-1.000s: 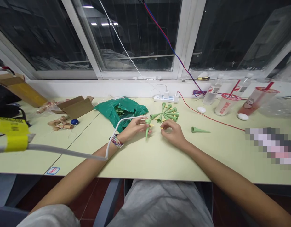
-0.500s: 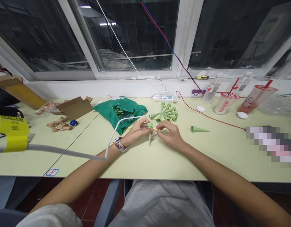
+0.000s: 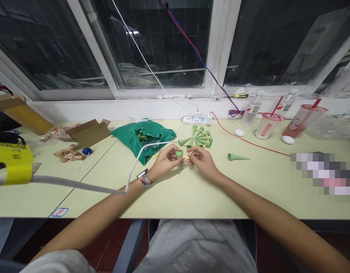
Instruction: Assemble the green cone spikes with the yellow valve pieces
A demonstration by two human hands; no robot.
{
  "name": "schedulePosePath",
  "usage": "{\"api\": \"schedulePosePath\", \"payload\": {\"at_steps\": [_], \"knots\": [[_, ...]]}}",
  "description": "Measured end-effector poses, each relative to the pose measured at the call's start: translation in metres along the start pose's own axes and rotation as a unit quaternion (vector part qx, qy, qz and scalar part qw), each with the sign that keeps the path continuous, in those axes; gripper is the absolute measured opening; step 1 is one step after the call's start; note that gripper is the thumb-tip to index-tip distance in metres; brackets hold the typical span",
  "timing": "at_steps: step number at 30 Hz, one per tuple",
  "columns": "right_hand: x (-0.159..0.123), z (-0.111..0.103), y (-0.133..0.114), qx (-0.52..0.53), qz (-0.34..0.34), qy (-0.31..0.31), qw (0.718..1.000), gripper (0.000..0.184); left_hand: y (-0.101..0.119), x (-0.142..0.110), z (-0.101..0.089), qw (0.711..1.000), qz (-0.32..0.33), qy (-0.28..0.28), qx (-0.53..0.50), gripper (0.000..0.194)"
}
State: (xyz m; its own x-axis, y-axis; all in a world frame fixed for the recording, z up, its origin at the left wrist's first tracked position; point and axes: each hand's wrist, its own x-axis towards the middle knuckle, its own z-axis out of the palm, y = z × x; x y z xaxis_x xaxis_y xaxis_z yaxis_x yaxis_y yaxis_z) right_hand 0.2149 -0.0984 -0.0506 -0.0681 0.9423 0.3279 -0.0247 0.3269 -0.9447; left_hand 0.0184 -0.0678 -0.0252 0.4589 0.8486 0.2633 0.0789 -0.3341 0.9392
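My left hand [image 3: 165,161] is closed around a green plastic cone [image 3: 179,162], wide end up and tip pointing down toward the table. My right hand [image 3: 202,161] pinches a small yellow peg [image 3: 186,156] against the side of that cone's top. Just behind my hands, several green cones with yellow pegs [image 3: 200,137] lie fanned out in a circle. One plain green cone [image 3: 236,157] lies alone to the right. An open green plastic bag [image 3: 143,136] holding more parts sits to the left.
A white power strip [image 3: 197,120] with a red cable lies at the back. Drink cups [image 3: 266,125] and a bottle [image 3: 249,112] stand at the back right. An open cardboard box [image 3: 88,131] and paper rolls [image 3: 69,153] lie at the left. A grey cable [image 3: 78,183] crosses my left arm.
My right hand moved left and brought the yellow peg against the cone's top. My left hand turned the cone more upright. The view shifted slightly.
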Motion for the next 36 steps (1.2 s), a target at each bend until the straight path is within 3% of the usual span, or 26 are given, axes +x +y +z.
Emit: {"api": "schedulePosePath", "payload": {"at_steps": [4, 11, 15, 19, 24, 28, 32, 36], "knots": [[0.0002, 0.0014, -0.0058, 0.036, 0.032, -0.014, 0.999, 0.027, 0.0024, -0.0016, 0.0009, 0.996, 0.039, 0.034, 0.076, 0.034], [-0.0021, 0.003, -0.0082, 0.085, 0.018, -0.058, 0.994, 0.029, 0.0023, 0.0021, -0.0007, 1.0, 0.005, 0.014, -0.022, 0.039], [-0.0013, -0.0016, -0.0064, 0.006, 0.031, -0.047, 0.998, 0.03, 0.0033, 0.0007, -0.0012, 0.999, -0.015, -0.011, -0.045, 0.04], [-0.0002, -0.005, -0.005, -0.058, 0.03, -0.049, 0.997, 0.051, 0.0048, -0.0008, -0.0001, 0.998, -0.019, -0.021, -0.052, 0.041], [-0.0012, -0.0023, -0.0022, 0.007, 0.017, -0.047, 0.999, 0.029, 0.0067, -0.0005, 0.001, 0.996, -0.029, -0.027, -0.076, 0.042], [-0.0017, -0.0026, -0.003, 0.001, -0.011, -0.05, 0.999, 0.026, 0.005, 0.0007, -0.0006, 0.995, -0.022, -0.029, -0.094, 0.04], [-0.0008, -0.0052, -0.0043, -0.024, 0.039, -0.042, 0.998, 0.042, 0.0047, 0.0012, -0.0013, 0.994, -0.026, -0.03, -0.1, 0.039], [-0.0007, -0.0044, -0.0045, -0.025, 0.008, -0.042, 0.999, 0.031, 0.0061, -0.0001, -0.0008, 0.993, -0.033, -0.038, -0.103, 0.038]]}}
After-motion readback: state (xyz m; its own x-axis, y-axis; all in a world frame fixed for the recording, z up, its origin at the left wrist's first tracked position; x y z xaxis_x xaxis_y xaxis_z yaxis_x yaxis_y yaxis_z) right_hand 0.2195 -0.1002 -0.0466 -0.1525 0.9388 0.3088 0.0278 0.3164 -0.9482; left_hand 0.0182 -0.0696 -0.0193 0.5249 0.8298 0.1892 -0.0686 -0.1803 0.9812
